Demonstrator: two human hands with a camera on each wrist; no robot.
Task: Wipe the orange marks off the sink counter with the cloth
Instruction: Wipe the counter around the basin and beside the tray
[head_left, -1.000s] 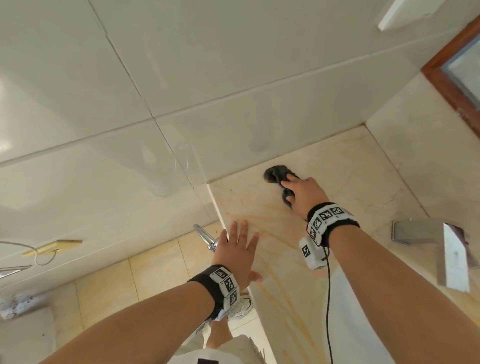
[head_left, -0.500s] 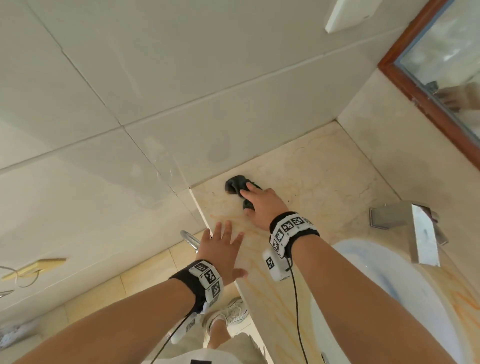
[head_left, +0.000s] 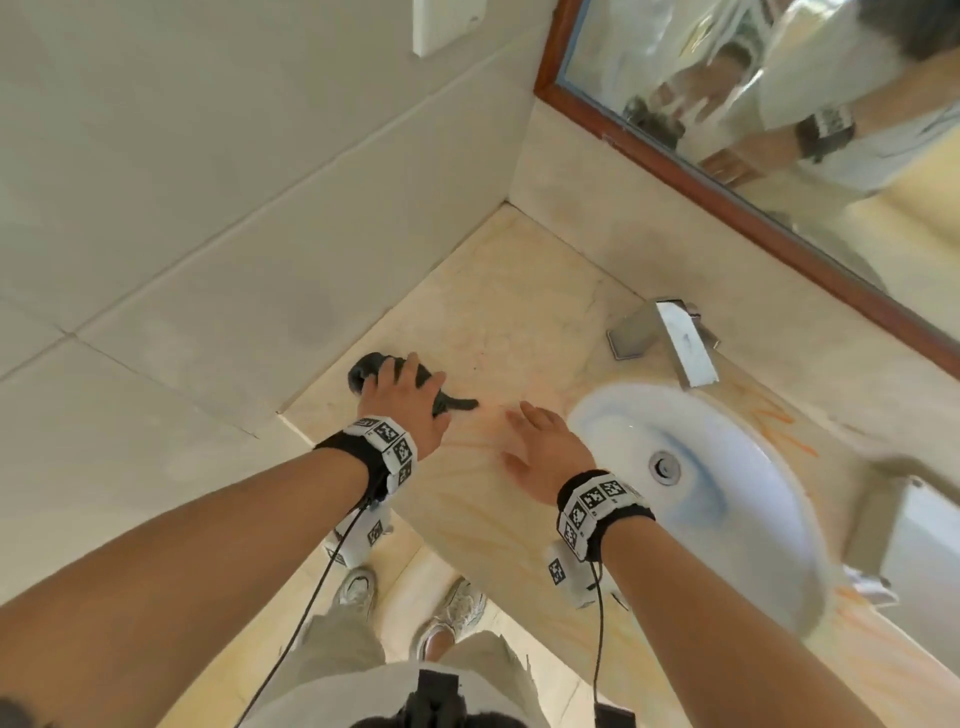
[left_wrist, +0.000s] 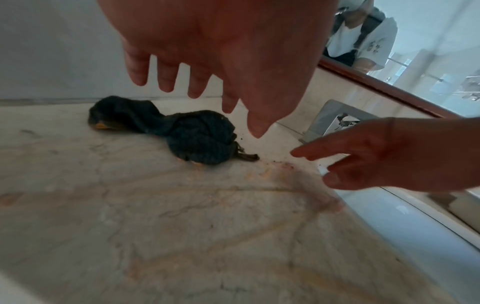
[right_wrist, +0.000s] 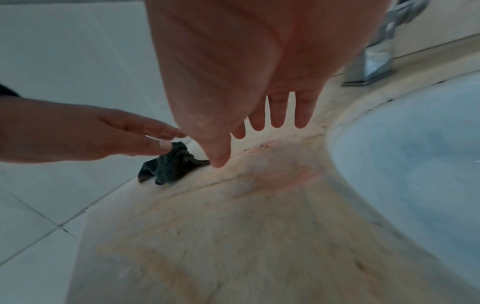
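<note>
A dark crumpled cloth (head_left: 363, 371) (left_wrist: 197, 139) (right_wrist: 166, 166) lies on the beige marble counter (head_left: 509, 312), close to the left wall. My left hand (head_left: 408, 382) (left_wrist: 221, 51) is spread just over it with straight fingers, and I cannot tell whether it touches. My right hand (head_left: 540, 441) (right_wrist: 246, 72) hovers open over the counter beside the basin and holds nothing. A reddish smear (left_wrist: 283, 164) (right_wrist: 298, 176) sits between the hands. Faint orange streaks (head_left: 467, 499) cross the front of the counter. Brighter orange marks (head_left: 779, 421) lie right of the basin.
A white oval basin (head_left: 727, 499) with a drain (head_left: 665, 465) is sunk in the counter on the right. Behind it stands a chrome tap (head_left: 680, 338). A wood-framed mirror (head_left: 779, 104) hangs above. White tiled wall (head_left: 208, 208) bounds the counter's left side.
My right hand let go of the cloth and moved right toward the basin. My left hand came up from the counter's front edge to the cloth. The view swung right.
</note>
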